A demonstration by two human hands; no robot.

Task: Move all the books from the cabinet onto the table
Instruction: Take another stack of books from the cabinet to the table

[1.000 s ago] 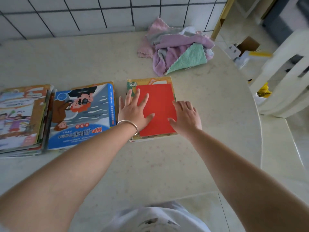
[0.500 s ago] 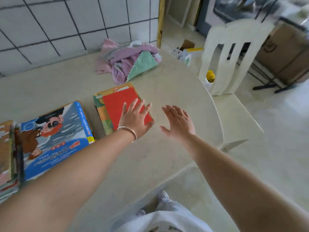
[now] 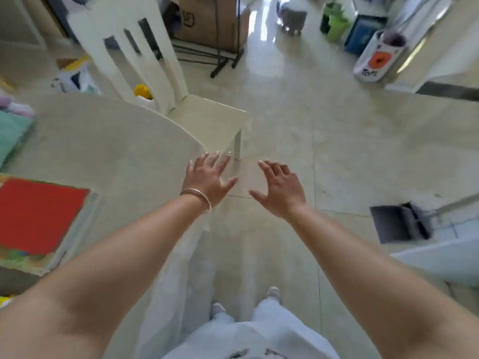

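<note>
Reaching out over floor past table edge: left hand (image 3: pixel 208 178), thin metal bangle (image 3: pixel 197 195) at wrist, fingers spread wide, holding nothing; right hand (image 3: pixel 281 189) likewise splayed, empty. Lying flat on pale rounded table (image 3: pixel 108 151), at left: red-covered book (image 3: pixel 39 216). Showing orange "Tofs"-like print: white cylindrical bin (image 3: pixel 375 58), lettering blurred. Standing beside table: white slatted chair (image 3: pixel 145 55).
</note>
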